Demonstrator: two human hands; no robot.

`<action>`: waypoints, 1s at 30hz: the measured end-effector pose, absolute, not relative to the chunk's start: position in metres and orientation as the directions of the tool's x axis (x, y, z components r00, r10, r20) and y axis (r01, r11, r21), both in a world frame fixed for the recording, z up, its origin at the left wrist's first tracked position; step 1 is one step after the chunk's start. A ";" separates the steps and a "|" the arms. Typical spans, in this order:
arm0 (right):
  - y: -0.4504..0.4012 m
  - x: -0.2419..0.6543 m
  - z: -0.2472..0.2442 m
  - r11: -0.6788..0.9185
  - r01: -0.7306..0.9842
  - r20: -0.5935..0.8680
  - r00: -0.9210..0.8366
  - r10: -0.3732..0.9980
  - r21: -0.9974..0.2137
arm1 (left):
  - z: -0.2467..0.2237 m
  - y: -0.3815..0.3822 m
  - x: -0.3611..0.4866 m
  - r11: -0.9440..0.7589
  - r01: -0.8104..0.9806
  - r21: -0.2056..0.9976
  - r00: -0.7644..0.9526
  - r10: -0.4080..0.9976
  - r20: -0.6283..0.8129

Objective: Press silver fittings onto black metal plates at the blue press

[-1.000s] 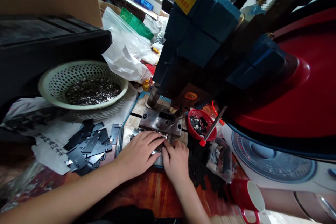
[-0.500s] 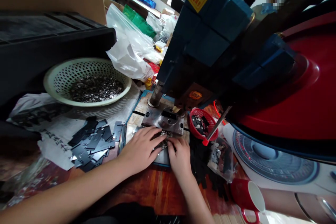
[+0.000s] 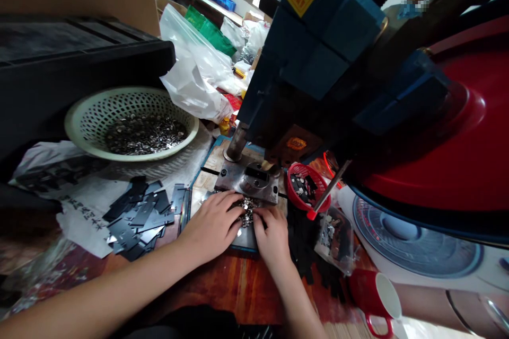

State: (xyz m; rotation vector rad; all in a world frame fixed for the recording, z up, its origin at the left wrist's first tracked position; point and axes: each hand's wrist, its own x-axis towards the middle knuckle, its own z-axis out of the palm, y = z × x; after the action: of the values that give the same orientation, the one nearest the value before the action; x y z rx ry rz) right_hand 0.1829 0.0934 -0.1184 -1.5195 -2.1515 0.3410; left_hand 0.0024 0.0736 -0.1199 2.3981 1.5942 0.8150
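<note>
At the near end of the base (image 3: 214, 160), in front of the die (image 3: 258, 186), a small heap of shiny bits (image 3: 248, 214) lies between two bare hands. The left hand (image 3: 212, 222) is palm down along the heap's left side, its fingers slightly spread and the thumb apart from them. The right hand (image 3: 274, 235) curls at the heap's right side, fingertips close to the bits; whether it pinches any, I cannot tell. The hands are apart from each other.

The die sits under the blue press (image 3: 314, 58), which has a red wheel (image 3: 457, 132) at its right. The base stands near the front edge of the tabletop (image 3: 238, 286). Just left of it, dark strips (image 3: 145, 214) lie in a loose pile, partly on paper (image 3: 81, 228). Farther from that front edge, a pale green basket (image 3: 85, 116) holds many small metal pieces (image 3: 145, 135). Right of the die is a red basket (image 3: 292, 198); nearer, toward the tabletop's right edge, are a clear box (image 3: 338, 243) and a red mug (image 3: 363, 291).
</note>
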 end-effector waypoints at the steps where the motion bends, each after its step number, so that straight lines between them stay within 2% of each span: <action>1: 0.093 0.182 -0.118 0.364 0.812 0.241 -0.281 0.929 -0.456 | -0.120 0.074 0.002 -0.423 0.809 0.407 0.287 0.890 0.355; 5: 0.091 0.183 -0.118 0.420 0.785 0.249 -0.341 0.907 -0.455 | -0.120 0.074 0.002 -0.422 0.809 0.410 0.283 0.890 0.358; 10: 0.093 0.188 -0.120 0.369 0.763 0.280 -0.253 0.926 -0.531 | -0.121 0.073 0.002 -0.415 0.803 0.428 0.267 0.893 0.363; 14: 0.091 0.189 -0.122 0.386 0.797 0.269 -0.289 0.919 -0.465 | -0.121 0.074 0.002 -0.418 0.803 0.425 0.268 0.890 0.368; 18: 0.089 0.189 -0.123 0.394 0.820 0.261 -0.307 0.915 -0.416 | -0.120 0.074 0.001 -0.473 0.791 0.389 0.348 0.870 0.350; 25: 0.091 0.192 -0.125 0.385 0.789 0.265 -0.288 0.920 -0.478 | -0.120 0.074 0.002 -0.492 0.782 0.382 0.380 0.863 0.332; 30: 0.094 0.193 -0.124 0.360 0.829 0.286 -0.253 0.924 -0.429 | -0.122 0.074 0.001 -0.475 0.786 0.396 0.355 0.871 0.340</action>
State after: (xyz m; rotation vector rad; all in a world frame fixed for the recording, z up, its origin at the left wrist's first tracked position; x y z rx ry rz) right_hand 0.1932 0.0942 -0.1243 -1.5182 -2.1399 0.2603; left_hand 0.0013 0.0743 -0.1216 2.4466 1.5111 0.7711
